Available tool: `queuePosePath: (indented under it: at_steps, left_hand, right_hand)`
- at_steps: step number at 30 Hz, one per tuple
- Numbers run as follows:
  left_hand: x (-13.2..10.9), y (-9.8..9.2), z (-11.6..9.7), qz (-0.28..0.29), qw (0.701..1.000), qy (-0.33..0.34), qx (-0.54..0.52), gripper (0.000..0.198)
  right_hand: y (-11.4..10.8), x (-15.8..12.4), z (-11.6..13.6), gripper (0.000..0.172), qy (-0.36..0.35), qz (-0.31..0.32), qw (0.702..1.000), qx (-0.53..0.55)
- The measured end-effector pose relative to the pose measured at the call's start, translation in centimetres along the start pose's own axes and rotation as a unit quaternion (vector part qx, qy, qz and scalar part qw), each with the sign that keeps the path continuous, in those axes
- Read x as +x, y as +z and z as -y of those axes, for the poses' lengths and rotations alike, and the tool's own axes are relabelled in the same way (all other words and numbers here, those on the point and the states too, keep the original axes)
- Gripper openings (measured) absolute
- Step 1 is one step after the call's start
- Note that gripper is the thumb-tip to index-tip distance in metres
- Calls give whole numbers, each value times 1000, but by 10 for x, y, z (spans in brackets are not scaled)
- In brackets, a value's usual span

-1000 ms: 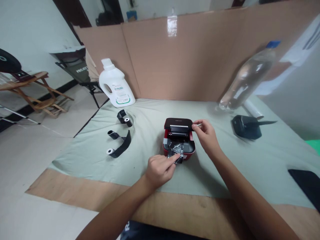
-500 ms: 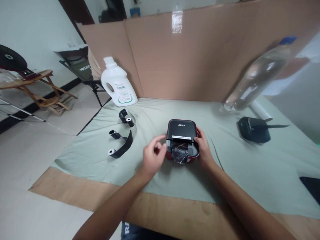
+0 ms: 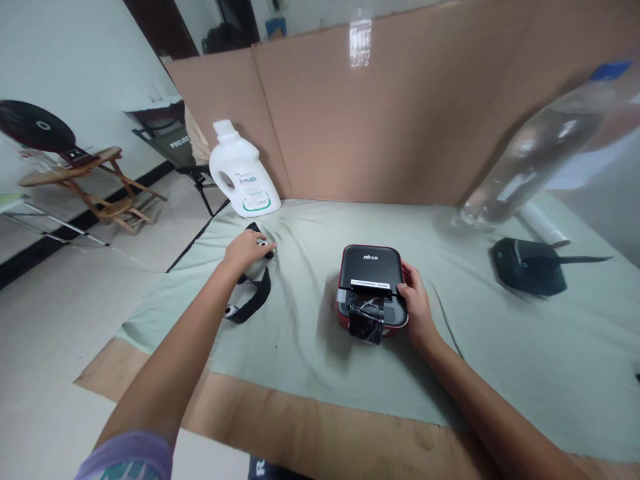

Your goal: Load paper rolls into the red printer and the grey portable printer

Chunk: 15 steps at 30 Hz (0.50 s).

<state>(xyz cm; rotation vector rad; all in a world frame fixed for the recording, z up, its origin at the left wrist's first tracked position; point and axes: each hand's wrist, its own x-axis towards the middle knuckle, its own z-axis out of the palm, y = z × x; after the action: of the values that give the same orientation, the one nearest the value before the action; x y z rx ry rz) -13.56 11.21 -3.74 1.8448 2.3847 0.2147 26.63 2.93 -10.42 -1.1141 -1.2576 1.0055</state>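
Note:
A small red and black printer (image 3: 371,272) sits on the green cloth (image 3: 310,300) with its lid down. A strip of black film (image 3: 367,321) hangs out of its front slot. My right hand (image 3: 416,308) rests against the printer's right side, fingers curled on its edge. My left hand (image 3: 246,250) has reached out to the left and lies over a small black film roll (image 3: 261,241), fingers bent around it. A second black film strip with a white core (image 3: 248,303) lies just below that hand.
A white detergent jug (image 3: 243,175) stands at the back left. A clear plastic bottle (image 3: 540,153) leans at the back right above a black device (image 3: 530,265) and a white roll (image 3: 543,227). Cardboard walls (image 3: 380,120) close the back. The wooden table edge (image 3: 320,433) runs along the front.
The printer lid went from open to closed. My left hand let go of the film at the printer's front and moved left to the black roll. My right hand slid down the printer's side.

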Motion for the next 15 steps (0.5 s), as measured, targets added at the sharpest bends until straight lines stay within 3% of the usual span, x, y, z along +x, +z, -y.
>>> queuePosePath:
  at_steps: [3, 6, 9, 12, 15]
  left_hand:
    - [-8, 7, -13, -14, 999, -10, 34, 37]
    - [-17, -2, -10, -40, 999, -13, 30, 30]
    - [-41, -25, 17, -116, 993, -25, 24, 32]
    - [-81, -46, 57, -208, 977, -39, 11, 40]
    - [-126, -48, 94, -248, 964, -88, -22, 79]
  right_hand:
    - [0, 0, 1, 48, 2, 0, 1000, 3]
    - [-1, 0, 3, 48, 5, -2, 1000, 1]
    - [-2, 0, 4, 47, 5, 0, 1000, 0]
    - [-2, 0, 3, 46, 6, 1, 1000, 2]
    - [-3, 1, 1, 45, 5, 2, 1000, 4]
